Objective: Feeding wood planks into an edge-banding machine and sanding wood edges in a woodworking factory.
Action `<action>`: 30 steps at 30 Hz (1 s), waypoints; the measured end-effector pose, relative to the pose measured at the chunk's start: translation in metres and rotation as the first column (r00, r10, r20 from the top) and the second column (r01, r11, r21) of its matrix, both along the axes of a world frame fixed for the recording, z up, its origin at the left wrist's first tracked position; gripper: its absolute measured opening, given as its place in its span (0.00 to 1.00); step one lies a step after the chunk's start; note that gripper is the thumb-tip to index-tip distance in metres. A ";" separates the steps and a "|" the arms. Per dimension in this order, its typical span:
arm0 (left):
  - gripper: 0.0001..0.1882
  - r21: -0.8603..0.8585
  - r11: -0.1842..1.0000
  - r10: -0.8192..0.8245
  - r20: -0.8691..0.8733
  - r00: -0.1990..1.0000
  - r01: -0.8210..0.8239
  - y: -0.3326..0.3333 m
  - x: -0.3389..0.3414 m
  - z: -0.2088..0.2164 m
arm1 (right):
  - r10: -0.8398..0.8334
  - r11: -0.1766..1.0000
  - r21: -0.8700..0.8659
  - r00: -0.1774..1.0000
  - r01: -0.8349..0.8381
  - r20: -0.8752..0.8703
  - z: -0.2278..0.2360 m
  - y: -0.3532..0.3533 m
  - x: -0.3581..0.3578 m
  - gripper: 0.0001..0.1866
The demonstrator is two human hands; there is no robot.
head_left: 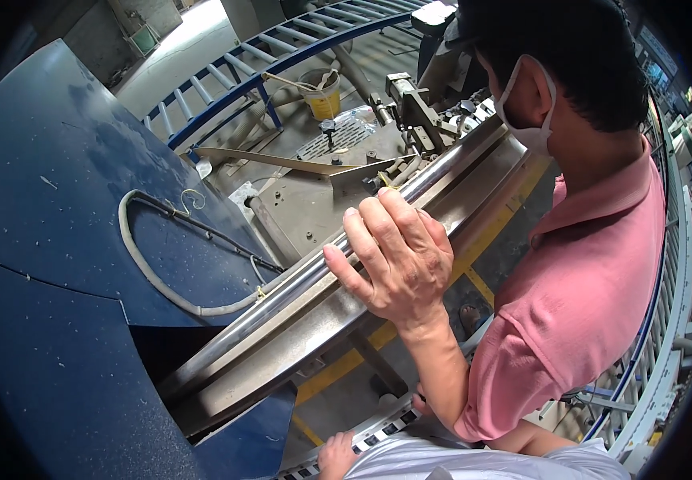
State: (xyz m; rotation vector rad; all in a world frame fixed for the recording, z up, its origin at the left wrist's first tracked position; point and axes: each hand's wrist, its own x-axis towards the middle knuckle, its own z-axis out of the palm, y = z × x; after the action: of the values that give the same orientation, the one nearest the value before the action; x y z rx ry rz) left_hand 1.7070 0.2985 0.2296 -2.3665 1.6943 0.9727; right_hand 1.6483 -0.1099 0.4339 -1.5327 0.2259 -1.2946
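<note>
At the lower edge, my left hand (336, 456) has its fingers curled at a pale strip (390, 424) with a row of dark squares. My right hand (420, 399) shows only as a few fingers curled over the same strip; the co-worker's elbow hides the rest. My right forearm (534, 439) passes behind that elbow. Above, the co-worker's hand (410, 268) lies across a shiny metal bar (298, 276) on a long steel channel (282, 352). The channel slopes into a dark opening in a blue machine housing (58, 200).
The co-worker in a pink shirt (578, 264) stands close on the right. A grey hose (142, 276) loops over the housing. Beyond the channel are a metal machine bed (290, 212), a yellow bucket (324, 104) and a curved roller conveyor (258, 52). Another conveyor (646, 360) curves along the right.
</note>
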 end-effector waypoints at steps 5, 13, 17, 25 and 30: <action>0.33 -0.060 0.998 -0.028 0.014 1.000 0.029 0.004 0.003 -0.006 | -0.080 0.995 -0.072 0.994 0.075 -0.076 0.001 0.001 0.001 0.21; 0.30 0.029 0.998 -0.055 -0.007 0.998 0.055 0.000 0.007 0.002 | -0.225 0.960 -0.215 0.952 0.180 -0.209 0.001 0.007 0.000 0.20; 0.29 0.033 0.996 -0.088 -0.005 0.996 0.089 0.006 0.007 -0.013 | -0.307 0.934 -0.272 0.912 0.233 -0.272 -0.001 0.003 0.001 0.20; 0.29 -0.085 0.987 -0.132 0.066 0.989 0.138 0.015 0.006 -0.021 | -0.461 0.856 -0.419 0.814 0.303 -0.354 0.001 0.004 0.002 0.20; 0.24 -0.123 0.957 -0.229 0.227 0.946 0.262 0.049 0.013 -0.069 | -0.541 0.800 -0.506 0.752 0.323 -0.377 0.006 0.006 0.012 0.19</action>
State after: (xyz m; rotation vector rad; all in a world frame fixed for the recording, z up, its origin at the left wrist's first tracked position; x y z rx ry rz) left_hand 1.7197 0.3475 0.1609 -2.1761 1.9774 0.5504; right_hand 1.6601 -0.1044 0.4398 -2.2860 0.7381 -1.3251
